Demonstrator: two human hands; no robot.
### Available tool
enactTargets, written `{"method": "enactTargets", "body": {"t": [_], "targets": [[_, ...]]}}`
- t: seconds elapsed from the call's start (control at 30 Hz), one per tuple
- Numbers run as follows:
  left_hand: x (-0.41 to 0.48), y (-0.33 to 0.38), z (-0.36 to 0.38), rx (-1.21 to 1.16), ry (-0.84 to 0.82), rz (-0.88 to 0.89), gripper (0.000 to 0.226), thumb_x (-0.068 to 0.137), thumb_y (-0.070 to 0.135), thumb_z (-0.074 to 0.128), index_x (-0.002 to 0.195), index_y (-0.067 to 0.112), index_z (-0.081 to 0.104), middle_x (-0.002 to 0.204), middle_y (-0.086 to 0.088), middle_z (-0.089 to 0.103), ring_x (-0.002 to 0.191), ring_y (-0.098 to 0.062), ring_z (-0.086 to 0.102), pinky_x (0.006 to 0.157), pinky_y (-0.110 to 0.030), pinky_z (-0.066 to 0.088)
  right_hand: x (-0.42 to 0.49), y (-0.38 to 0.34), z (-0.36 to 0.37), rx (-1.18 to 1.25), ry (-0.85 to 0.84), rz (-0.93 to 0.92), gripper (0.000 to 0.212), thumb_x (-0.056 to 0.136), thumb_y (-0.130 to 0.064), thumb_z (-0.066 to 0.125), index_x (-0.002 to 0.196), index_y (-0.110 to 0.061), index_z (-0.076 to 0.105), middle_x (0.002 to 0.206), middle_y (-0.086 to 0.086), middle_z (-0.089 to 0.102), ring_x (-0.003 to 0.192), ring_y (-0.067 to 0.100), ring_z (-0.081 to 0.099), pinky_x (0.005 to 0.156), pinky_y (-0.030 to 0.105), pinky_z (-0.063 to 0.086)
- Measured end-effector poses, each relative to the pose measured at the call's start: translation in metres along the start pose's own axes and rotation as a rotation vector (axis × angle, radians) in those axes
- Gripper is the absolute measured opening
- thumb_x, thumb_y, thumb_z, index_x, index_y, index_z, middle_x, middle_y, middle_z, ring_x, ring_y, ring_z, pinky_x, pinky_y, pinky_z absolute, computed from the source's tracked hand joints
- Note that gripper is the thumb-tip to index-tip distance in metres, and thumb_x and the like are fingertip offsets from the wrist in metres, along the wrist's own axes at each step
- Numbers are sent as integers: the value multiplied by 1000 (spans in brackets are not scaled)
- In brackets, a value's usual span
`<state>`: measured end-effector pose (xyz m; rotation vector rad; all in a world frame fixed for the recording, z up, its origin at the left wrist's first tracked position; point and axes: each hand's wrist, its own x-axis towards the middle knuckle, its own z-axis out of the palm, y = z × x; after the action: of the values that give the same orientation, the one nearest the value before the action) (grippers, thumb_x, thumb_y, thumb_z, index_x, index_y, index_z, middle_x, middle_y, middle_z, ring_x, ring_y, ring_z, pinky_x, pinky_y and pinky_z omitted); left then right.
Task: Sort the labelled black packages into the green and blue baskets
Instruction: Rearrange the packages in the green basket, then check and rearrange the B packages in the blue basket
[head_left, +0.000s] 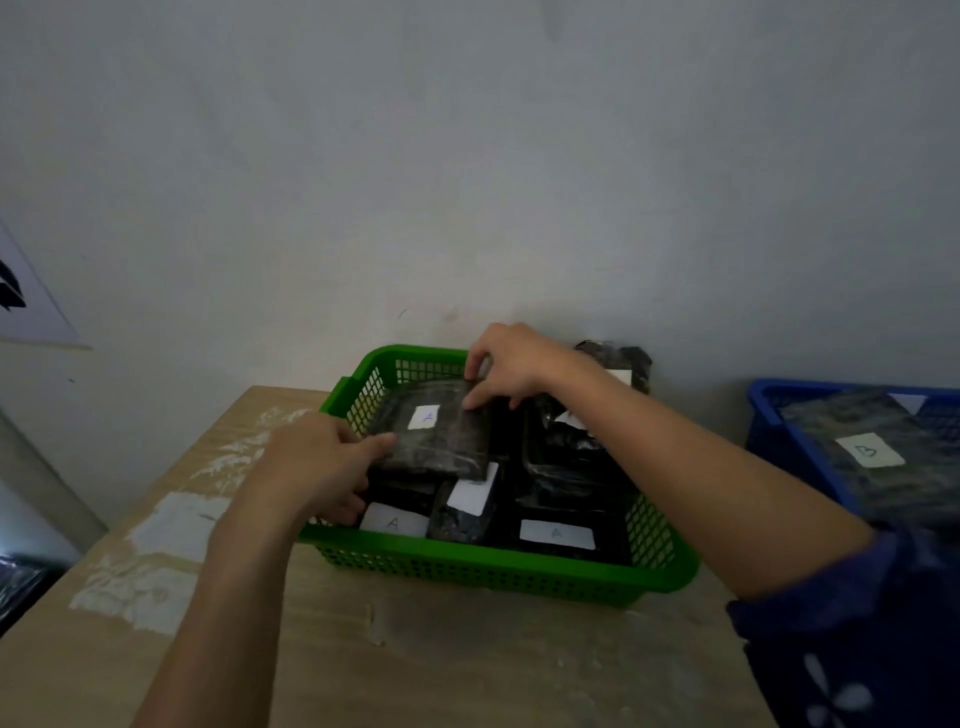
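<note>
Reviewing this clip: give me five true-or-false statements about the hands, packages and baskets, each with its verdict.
1. The left hand and the right hand both hold the top package in the green basket. True.
2. The top package's label reads B. False: it reads A.
3. The blue basket stands to the left of the green basket. False: it stands to its right.
4. The B package lies in the blue basket. True.
5. The top package is the only one in the green basket. False: a lower A package and others lie there too.
</note>
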<state>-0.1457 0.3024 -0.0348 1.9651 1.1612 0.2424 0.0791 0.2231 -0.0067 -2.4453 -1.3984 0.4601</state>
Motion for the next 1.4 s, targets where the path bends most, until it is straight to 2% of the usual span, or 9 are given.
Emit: {"method": "enactTargets", "body": {"t": [0.1,0.3,0.57,0.73,0.93,1.07,1.2,1.3,1.4], "targets": [[6,7,14,328,64,157,37,88,48,76,80,12,69,73,-10,74,66,-26,72,64,-42,62,-10,-5,4,-239,223,-80,46,76,-41,88,111,-16,73,113,10,67,100,29,65,84,36,56],[-14,65,60,349,320,682,19,85,40,77,88,25,65,78,4,66,78,-28,66,69,-39,55,-94,47,-16,-134,518,-239,17,90,-36,70,99,-23,74,101,2,77,98,27,68,80,39,54],[-55,195,191,264,-151,1160,29,91,40,72,113,24,64,106,4,61,93,-14,59,86,-33,49,-274,222,-62,1,915,37,7,90,-23,79,88,-17,78,88,-7,77,86,11,70,84,29,52],[-73,250,255,401,-500,1016,90,75,69,77,148,31,40,147,-3,47,134,-25,48,107,-41,44,-345,277,-70,34,801,106,20,83,-39,83,99,-29,78,107,-15,75,106,7,67,97,33,52],[-90,266,303,824,-655,877,145,54,79,83,157,53,-16,167,-4,-34,153,-37,-30,122,-69,-3,-381,311,-94,57,247,230,75,59,-55,94,123,-56,55,123,-44,46,101,-23,48,75,-1,38],[-78,268,316,763,-576,893,137,47,78,87,157,49,10,170,-4,-9,157,-42,-6,121,-70,14,-386,332,-91,26,330,156,69,65,-43,95,123,-52,57,114,-40,55,101,-32,48,75,-3,41],[-62,271,311,559,-536,944,116,38,78,88,138,46,37,137,6,35,131,-25,42,109,-51,46,-392,354,-95,230,694,79,62,70,-40,90,128,-37,66,120,-20,70,111,-2,67,93,28,60],[-59,281,299,274,-562,954,112,42,68,93,139,42,44,139,12,43,127,-14,49,110,-42,47,-390,368,-101,266,896,-5,59,73,-28,86,129,-30,66,124,-11,70,119,8,63,101,36,56],[-59,295,287,134,-614,948,114,42,63,95,143,44,45,143,16,47,130,-10,52,111,-40,47,-385,379,-104,132,783,21,72,74,-15,86,137,-40,61,144,-9,54,134,15,41,110,30,39]]}}
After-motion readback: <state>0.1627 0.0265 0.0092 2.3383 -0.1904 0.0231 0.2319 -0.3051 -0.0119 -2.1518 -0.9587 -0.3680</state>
